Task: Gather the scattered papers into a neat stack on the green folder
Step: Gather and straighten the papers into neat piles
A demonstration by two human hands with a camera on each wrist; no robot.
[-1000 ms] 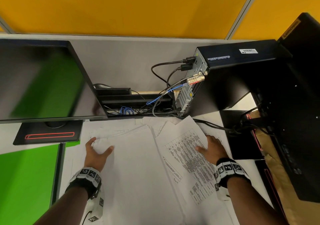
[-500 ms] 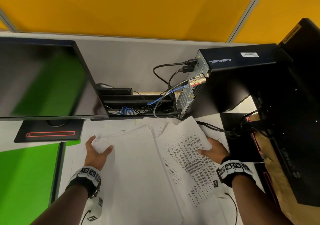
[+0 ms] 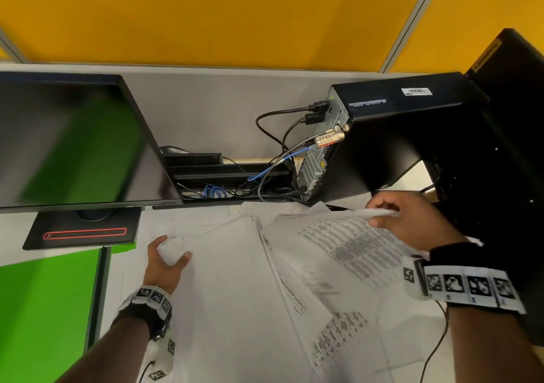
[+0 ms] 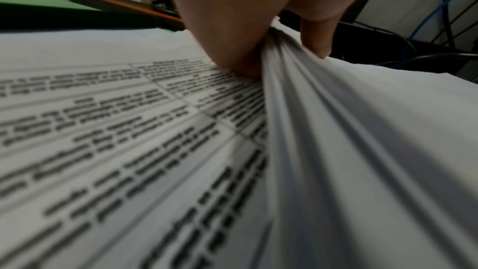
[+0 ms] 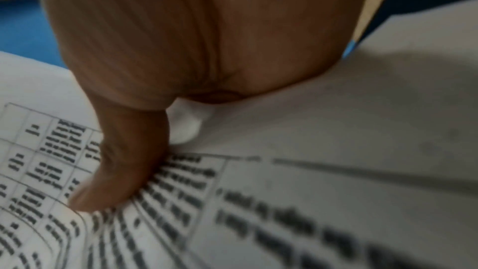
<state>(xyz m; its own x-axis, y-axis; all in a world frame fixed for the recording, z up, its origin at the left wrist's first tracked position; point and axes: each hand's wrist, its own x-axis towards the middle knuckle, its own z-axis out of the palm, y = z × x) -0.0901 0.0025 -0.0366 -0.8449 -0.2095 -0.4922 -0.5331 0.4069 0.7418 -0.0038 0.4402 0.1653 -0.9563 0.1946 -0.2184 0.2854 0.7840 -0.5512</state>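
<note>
White papers lie spread over the desk, some blank side up, some printed with tables. My left hand grips the far left corner of a bundle of sheets, thumb on top, fingers beneath. My right hand pinches the far edge of a printed sheet and holds it lifted off the pile; the thumb presses on its printed side. The green folder lies at the left of the desk, partly under the monitor base.
A black monitor on a base stands at the back left. A black computer case with cables stands at the back right. More black equipment fills the right side.
My right hand has curled round the far edge of the printed sheet and raised it off the desk, coming nearer the camera. The left hand has stayed on its corner.
</note>
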